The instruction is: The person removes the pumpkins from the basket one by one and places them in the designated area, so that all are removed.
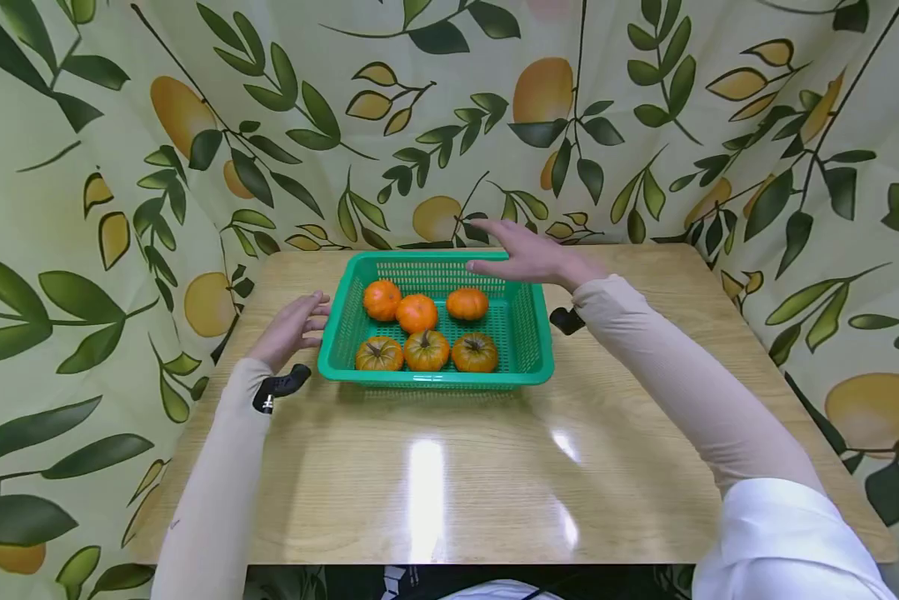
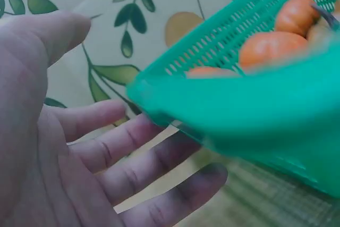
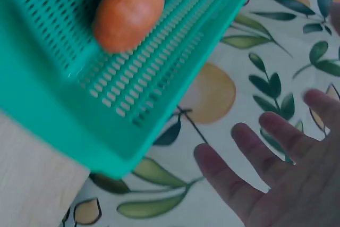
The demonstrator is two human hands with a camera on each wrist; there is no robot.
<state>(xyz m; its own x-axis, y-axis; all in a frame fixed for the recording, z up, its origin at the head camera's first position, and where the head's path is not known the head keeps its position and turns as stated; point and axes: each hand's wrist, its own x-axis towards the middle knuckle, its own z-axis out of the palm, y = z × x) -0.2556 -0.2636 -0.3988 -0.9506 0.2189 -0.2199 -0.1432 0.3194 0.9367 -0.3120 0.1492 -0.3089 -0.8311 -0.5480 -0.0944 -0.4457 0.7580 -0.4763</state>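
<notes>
A green plastic basket point(image 1: 437, 378) with slotted walls stands on the table and holds several small pumpkins. Three yellow-orange ones with stems, one of them a pumpkin point(image 1: 475, 353) at the right, line its front side; three brighter orange ones, such as a pumpkin point(image 1: 467, 304), lie behind. At the basket's left side is my left hand point(image 1: 292, 329), fingers extended; in the left wrist view its fingertips overlap the rim's underside. My right hand point(image 1: 527, 256) hovers by the back right corner, its fingers spread and holding nothing; in the right wrist view they appear apart from the basket rim point(image 3: 114, 147).
The light wooden table point(image 1: 329, 483) extends in front of the basket and to its right. A leaf-and-fruit patterned curtain point(image 1: 449, 150) hangs right behind the table and along both sides. Black wrist mounts point(image 1: 287, 381) stick out near each hand.
</notes>
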